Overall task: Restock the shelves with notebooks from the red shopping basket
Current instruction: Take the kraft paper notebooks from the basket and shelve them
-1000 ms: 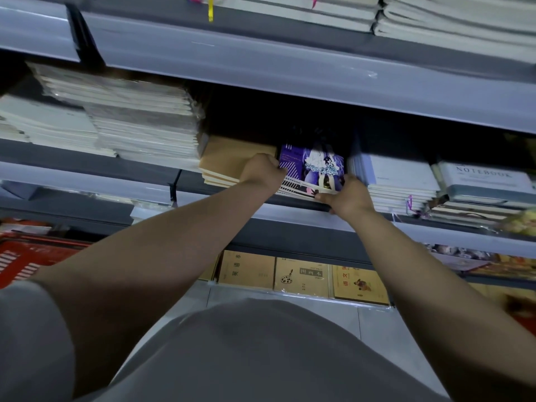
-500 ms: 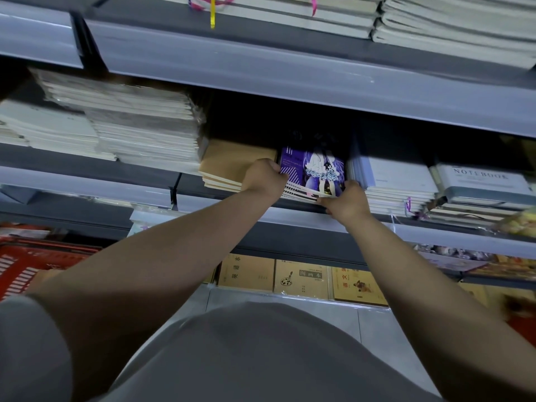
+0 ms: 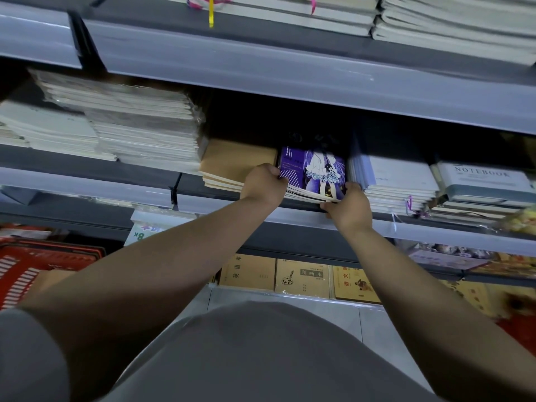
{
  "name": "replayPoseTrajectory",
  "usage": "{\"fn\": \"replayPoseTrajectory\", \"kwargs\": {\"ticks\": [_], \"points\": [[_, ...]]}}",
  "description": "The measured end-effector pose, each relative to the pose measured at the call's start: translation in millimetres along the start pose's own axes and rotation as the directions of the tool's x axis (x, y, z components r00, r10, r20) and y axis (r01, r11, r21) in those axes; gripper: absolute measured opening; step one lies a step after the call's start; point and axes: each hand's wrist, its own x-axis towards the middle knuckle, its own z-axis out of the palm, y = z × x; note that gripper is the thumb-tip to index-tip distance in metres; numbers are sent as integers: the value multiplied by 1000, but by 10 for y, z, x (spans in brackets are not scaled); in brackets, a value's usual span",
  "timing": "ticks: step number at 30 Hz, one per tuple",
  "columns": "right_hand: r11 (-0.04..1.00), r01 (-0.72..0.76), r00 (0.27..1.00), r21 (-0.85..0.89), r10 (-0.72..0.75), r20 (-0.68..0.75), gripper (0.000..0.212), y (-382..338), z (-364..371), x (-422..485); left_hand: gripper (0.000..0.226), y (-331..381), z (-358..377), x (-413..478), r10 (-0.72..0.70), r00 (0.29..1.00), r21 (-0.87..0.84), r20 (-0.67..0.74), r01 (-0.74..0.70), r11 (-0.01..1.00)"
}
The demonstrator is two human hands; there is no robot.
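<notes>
On the middle grey shelf [image 3: 290,219], a thin stack of purple illustrated notebooks [image 3: 313,172] sits between brown and white piles. Left hand [image 3: 262,184] and right hand [image 3: 348,206] clench its front corners; light, floppy, likely slippery, so edge holds suit.

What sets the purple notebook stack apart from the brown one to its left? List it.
The purple notebook stack has an illustrated cover; the brown notebook stack is plain kraft. The purple stack is gripped by the left hand and right hand; the brown stack only has the left hand beside it. The purple stack's front edges fan unevenly; the brown stack's look squarer. Both lie flat on the middle shelf.
</notes>
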Motion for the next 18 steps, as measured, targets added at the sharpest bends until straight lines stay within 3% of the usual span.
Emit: {"fn": "replayPoseTrajectory", "kwargs": {"ticks": [6, 12, 18], "points": [[998, 39, 999, -50, -40, -24, 63, 6, -32, -34, 27, -24, -5, 13, -14, 1000, -24, 13, 14, 1000], [993, 62, 997, -98, -66, -34, 58, -16, -44, -26, 32, -52, -12, 41, -23, 1000, -14, 17, 24, 1000], [984, 71, 997, -161, -64, 49, 55, -42, -52, 45, 33, -67, -14, 53, -36, 999, -18, 27, 36, 999]]}}
